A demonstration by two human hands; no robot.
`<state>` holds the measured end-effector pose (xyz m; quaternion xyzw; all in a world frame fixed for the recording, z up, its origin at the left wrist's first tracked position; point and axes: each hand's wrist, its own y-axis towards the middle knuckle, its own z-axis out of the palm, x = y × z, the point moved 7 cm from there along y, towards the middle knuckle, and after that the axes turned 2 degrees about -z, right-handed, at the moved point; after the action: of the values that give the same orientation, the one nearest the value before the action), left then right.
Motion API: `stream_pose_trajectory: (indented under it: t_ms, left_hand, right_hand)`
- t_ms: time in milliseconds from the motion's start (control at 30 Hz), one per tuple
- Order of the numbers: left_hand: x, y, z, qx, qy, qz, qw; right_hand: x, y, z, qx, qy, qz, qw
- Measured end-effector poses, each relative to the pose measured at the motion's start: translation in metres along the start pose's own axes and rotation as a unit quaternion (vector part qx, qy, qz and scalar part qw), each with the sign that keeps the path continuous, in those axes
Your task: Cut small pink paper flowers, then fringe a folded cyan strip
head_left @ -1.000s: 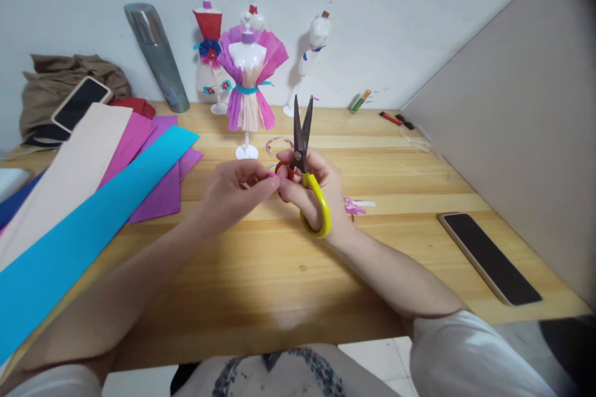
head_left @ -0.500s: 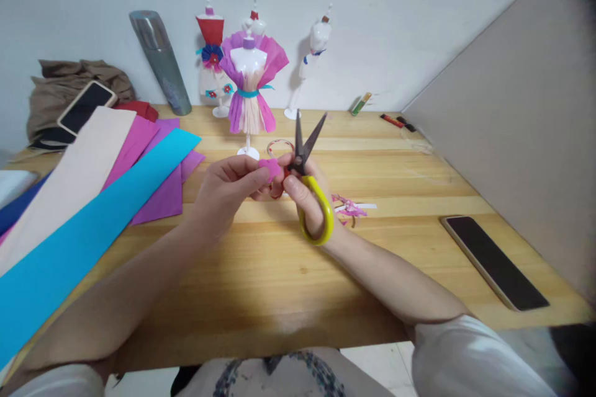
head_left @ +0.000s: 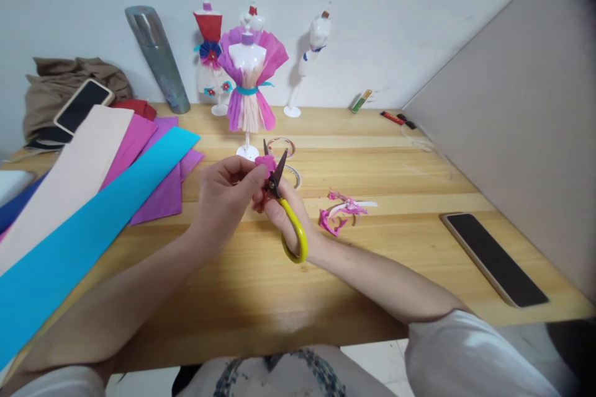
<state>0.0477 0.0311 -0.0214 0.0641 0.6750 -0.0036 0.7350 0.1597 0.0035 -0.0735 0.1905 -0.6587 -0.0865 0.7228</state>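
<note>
Between its thumb and fingers, my left hand (head_left: 228,192) pinches a small pink paper piece (head_left: 265,164) with a scalloped, flower-like edge. My right hand (head_left: 284,211) holds scissors (head_left: 293,232) with a yellow handle loop and dark blades. The blades are apart and point away from me, right at the pink piece; I cannot tell whether they touch it. The other handle is mostly hidden by my fingers. Behind my hands stands a small mannequin (head_left: 249,65) in a purple, pink and cream paper dress. Pink paper scraps (head_left: 342,211) lie to the right.
Coloured paper strips (head_left: 112,198) and a brown cloth (head_left: 93,74) with a phone (head_left: 84,105) are at left. A flask (head_left: 161,62) and more mannequins (head_left: 318,37) stand by the wall. Tape rolls (head_left: 293,147) lie behind my hands; another phone (head_left: 493,257) is at right.
My right hand has moved left and slightly down, bringing the scissors from beside the pink paper to right at it. The scissor blades are less far apart. The scraps and tape rolls show more.
</note>
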Motion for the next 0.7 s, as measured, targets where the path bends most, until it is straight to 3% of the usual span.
stream_pose_trajectory:
  t_ms: [700]
  left_hand:
    - [0.0074,0.0009,0.0002,0.010,-0.024,-0.008,1.000]
  right_hand:
    - [0.0074,0.0052,0.0020,0.031,0.026,-0.019,0.999]
